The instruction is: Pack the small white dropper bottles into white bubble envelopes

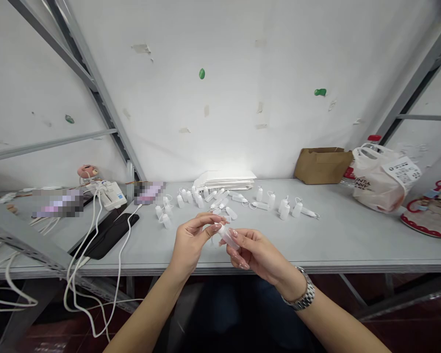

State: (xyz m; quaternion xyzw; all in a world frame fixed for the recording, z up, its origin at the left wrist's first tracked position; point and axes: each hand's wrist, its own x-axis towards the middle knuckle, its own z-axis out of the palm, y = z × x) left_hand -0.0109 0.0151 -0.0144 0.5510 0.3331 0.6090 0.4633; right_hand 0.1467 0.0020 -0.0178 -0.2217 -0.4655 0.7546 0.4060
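Observation:
A small translucent white bottle (229, 238) is held tilted between my two hands, above the front of the grey table (330, 240). My left hand (194, 238) pinches its top end with thumb and fingers. The fingers of my right hand (250, 249) are closed round the bottle's body. Behind my hands, several similar small bottles stand or lie on the table, among them an upright one (284, 212) at the right and another (165, 221) at the left. Many have thin looped straps by their caps.
Stacked white sheets (226, 180) lie against the wall. A cardboard box (323, 165) and a plastic bag (380, 181) stand at the right. Black pouch-like object (112, 235), white cables and a power strip (112, 195) are at the left, beside a metal shelf post.

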